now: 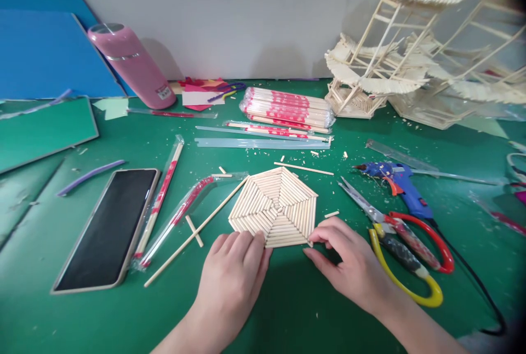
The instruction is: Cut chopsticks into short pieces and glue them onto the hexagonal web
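A flat hexagonal panel of wooden sticks (283, 211), its sticks laid in wedges around a centre, lies on the green table. My left hand (234, 266) is closed at its lower left edge, fingertips on top and thumb along the near side. At the lower right corner, my right hand (345, 258) pinches with thumb and index finger close together; the exact contact is small. A long loose stick (193, 236) lies left of the panel, its far end by the upper left corner. Another thin stick (304, 169) rests just beyond the panel.
Scissors (394, 228) and a blue glue gun (396, 178) lie on the right, its cable trailing nearby. A phone (107, 228) and wrapped chopsticks (162, 200) are leftward. Behind stand a pink bottle (135, 66), a chopstick bundle (287, 107) and a stick-built tower (378, 58).
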The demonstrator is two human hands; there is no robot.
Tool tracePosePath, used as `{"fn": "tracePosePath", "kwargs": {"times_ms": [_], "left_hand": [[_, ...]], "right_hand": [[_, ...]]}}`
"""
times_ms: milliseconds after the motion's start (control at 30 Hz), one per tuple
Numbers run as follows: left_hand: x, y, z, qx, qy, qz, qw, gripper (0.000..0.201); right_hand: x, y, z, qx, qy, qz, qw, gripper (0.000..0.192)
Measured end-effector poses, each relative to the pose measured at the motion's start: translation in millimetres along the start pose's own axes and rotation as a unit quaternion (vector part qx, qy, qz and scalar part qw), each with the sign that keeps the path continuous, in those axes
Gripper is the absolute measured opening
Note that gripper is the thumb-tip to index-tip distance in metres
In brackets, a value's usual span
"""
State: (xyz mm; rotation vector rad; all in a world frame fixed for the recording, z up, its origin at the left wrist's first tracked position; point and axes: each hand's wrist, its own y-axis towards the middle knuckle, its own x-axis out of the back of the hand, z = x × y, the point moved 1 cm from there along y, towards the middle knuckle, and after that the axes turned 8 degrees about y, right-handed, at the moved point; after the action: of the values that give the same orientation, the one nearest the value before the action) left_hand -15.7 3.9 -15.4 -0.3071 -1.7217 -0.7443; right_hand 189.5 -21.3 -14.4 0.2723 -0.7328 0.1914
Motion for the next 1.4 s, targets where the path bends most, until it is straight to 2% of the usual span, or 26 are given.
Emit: {"fn": "tracePosePath", "kwargs": {"times_ms": [333,567,733,967,1067,1200,1300,1400], "left_hand": [[1.9,1.5,-3.1,0.015,0.011,0.01,1.0,0.015],[3.8,-2.5,-0.8,0.037,-0.028,0.041,0.998,0.013],[3.8,-4.2,-0.1,0.042,-0.039,0.042,0.997,0.013],[5.5,-3.0,-3.7,0.031,0.01,0.038,0.999,0.013],[8.7,1.2,-10.8,-0.003,0.049,0.056,0.997,0.012],[10.2,9.6,-22.4,-0.064,0.077,0.112,0.989,0.015],[10.5,14.2,-27.6,-0.073,0.106,0.125,0.984,0.019],[11.6,15.8,-29.0,-0.065,0.114,0.117,0.984,0.021]], "right_hand": [[-4.0,2.2,-0.4,0.028,-0.03,0.011,0.999,0.008],[-4.9,3.0,-2.2,0.04,-0.047,0.023,0.998,0.01],[-5.7,4.9,-0.5,0.039,-0.056,0.028,0.997,0.013],[-4.4,5.1,2.4,0.026,-0.026,0.018,0.999,0.01],[-0.7,3.4,3.3,0.017,-0.005,-0.01,1.0,0.008],[11.7,1.3,0.8,0.0,-0.005,-0.069,0.998,0.009],[30.5,1.9,-7.6,-0.027,-0.034,-0.125,0.991,0.009],[59.0,1.8,-26.3,-0.082,-0.091,-0.192,0.974,0.014]]}}
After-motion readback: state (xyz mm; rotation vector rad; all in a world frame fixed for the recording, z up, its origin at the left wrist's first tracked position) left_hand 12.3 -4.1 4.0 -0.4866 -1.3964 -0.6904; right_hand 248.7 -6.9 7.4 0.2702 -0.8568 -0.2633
